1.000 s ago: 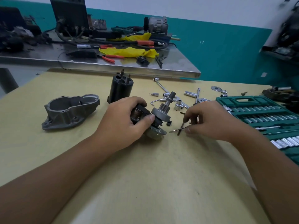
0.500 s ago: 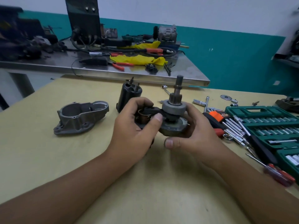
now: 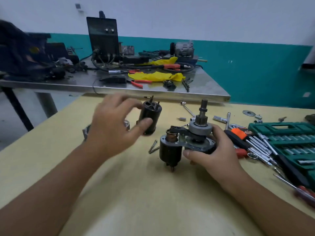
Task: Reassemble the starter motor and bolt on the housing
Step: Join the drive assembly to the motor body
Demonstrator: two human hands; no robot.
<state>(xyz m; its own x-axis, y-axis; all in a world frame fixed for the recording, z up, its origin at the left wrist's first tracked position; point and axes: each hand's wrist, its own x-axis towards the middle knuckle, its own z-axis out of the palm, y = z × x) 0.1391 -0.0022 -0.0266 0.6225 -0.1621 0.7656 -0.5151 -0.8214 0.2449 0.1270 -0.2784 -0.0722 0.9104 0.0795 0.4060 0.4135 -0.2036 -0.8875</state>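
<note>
I see the pale yellow-tan worktable (image 3: 119, 193) filling the view, and on it, off to my left, the grey cast-metal drive housing (image 3: 127, 124), mostly hidden behind my left hand (image 3: 112, 126), so I cannot tell which way its mouth faces; just beyond that hand stands the black cylindrical motor body (image 3: 150, 116), upright, terminals on top; my right hand (image 3: 209, 150) grips the dark solenoid-and-pinion assembly (image 3: 187, 142) by its round plate, held above the table with the splined steel shaft (image 3: 202, 111) pointing straight up; the left hand is spread, fingers loose, holding nothing, blurred, thumb near the motor body's side; the two hands are apart; I judge the left is the nearer one to both housing and motor body, which lie left of the held assembly; two small steel bolts (image 3: 153, 147) lie between the hands.
</note>
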